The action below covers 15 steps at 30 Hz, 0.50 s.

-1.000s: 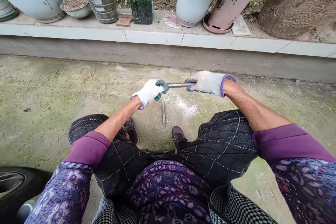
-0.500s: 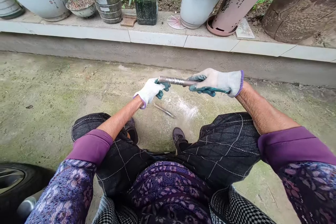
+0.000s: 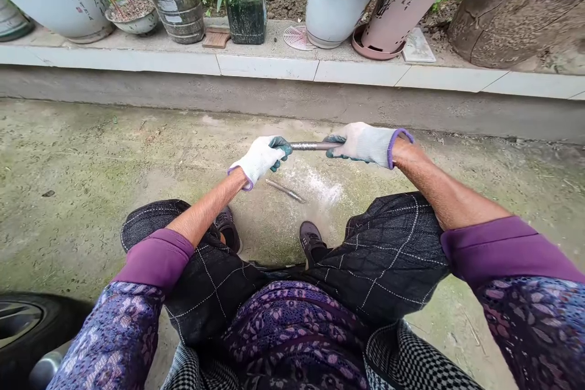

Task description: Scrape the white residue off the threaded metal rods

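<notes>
Between my two gloved hands a slim grey-brown rod is held level, its middle a shiny silver stretch that looks wound with wire (image 3: 307, 146). My left hand (image 3: 265, 153), in a white glove with dark green fingers, is closed around the rod's left end and hides it. On the other end, my right hand (image 3: 361, 143) grips in a matching glove, fingers wrapped over the rod. Below them a second thin rod (image 3: 284, 191) lies on the concrete ground, silvery toward its right end. White powder (image 3: 324, 187) is scattered beside it.
Ahead runs a low ledge with a white tiled edge (image 3: 265, 67). Along it stand a white pot (image 3: 336, 12), a pink pot (image 3: 393, 18), a dark square pot (image 3: 247, 18) and other planters. My shoes (image 3: 311, 237) are near the lying rod. A tyre (image 3: 55, 323) is at lower left.
My left hand has closed over the rod's left end, which stuck out before. The rod is now more level, and my right hand has shifted slightly left. The lying rod stays put.
</notes>
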{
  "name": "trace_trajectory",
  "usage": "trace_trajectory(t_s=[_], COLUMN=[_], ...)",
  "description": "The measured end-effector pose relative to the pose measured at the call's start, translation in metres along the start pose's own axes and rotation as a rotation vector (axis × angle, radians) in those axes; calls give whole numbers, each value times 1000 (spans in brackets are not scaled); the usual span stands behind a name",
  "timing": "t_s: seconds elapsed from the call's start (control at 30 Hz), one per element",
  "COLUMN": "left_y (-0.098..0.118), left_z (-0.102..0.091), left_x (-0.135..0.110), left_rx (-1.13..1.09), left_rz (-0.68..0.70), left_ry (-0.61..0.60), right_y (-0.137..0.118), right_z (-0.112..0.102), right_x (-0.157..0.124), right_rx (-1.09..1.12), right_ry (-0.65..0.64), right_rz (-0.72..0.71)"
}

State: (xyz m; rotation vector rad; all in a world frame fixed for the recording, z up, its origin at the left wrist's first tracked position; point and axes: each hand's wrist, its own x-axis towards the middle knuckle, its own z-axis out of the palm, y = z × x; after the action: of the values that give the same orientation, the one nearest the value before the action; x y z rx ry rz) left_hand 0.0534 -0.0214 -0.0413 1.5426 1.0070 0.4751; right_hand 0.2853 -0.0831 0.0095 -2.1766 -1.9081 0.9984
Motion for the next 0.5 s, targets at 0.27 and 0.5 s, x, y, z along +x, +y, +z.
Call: trace_trajectory(t_s=[0.27, 0.5], left_y=[-2, 17], left_z=[-8, -25], left_x=[9, 4], left_rx=[-224, -282], left_rz=[31, 141], left_ry=[143, 377], right_y=[-21, -52], right_z=[3, 9], right_x=[-7, 0], right_rx=[332, 723], right_ry=[86, 196], right_rz=[56, -60])
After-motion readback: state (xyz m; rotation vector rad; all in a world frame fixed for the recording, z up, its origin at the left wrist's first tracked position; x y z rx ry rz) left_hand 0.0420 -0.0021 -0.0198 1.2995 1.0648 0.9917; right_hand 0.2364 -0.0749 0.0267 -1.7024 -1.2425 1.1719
